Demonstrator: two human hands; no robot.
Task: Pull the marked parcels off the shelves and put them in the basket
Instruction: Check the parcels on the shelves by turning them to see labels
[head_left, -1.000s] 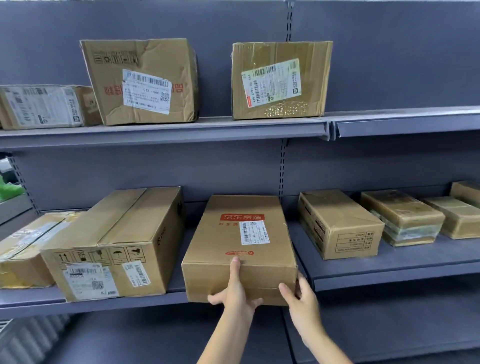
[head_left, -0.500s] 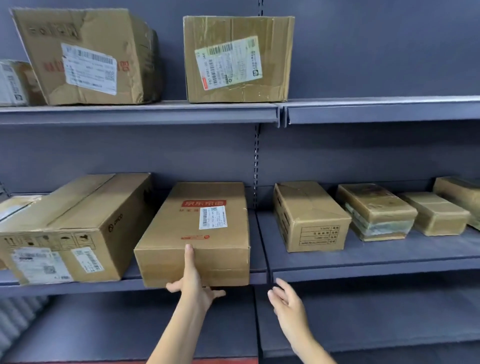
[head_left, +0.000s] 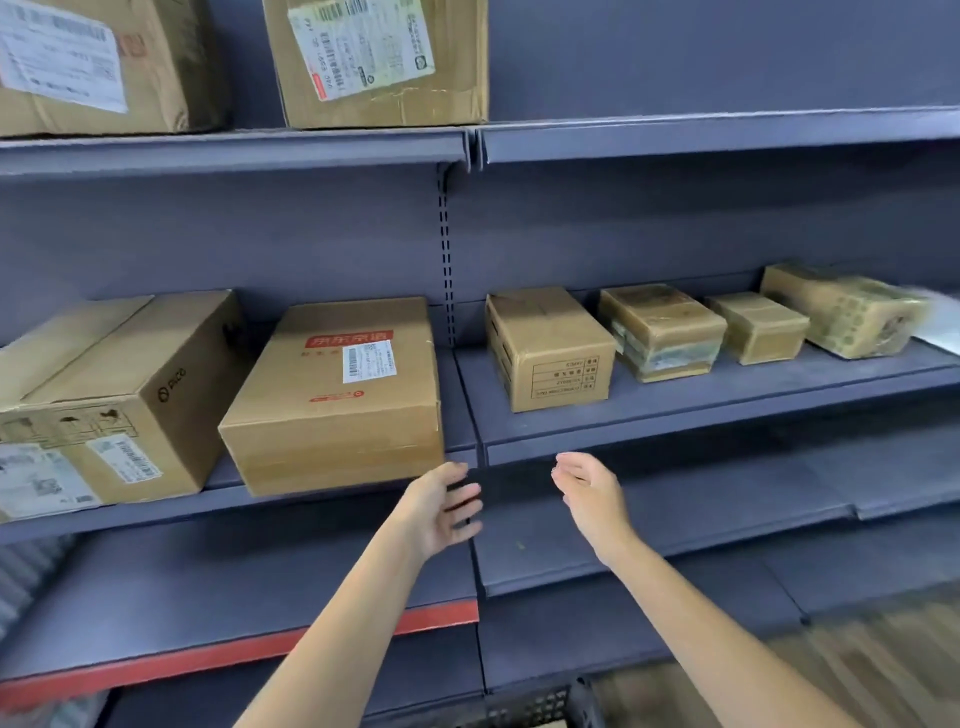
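My left hand (head_left: 441, 506) and right hand (head_left: 592, 493) hang open, empty, before the red-printed parcel (head_left: 343, 389) with its barcode label, on the grey shelf (head_left: 701, 410)

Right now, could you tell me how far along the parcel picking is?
Nothing visibly done: only a corner of the black mesh basket shows, contents hidden. In hand: nothing; the left hand and right hand hang open in front of the shelf edge, beside the flat brown cardboard box with the red logo, which overhangs the grey shelf. Left: every parcel here.
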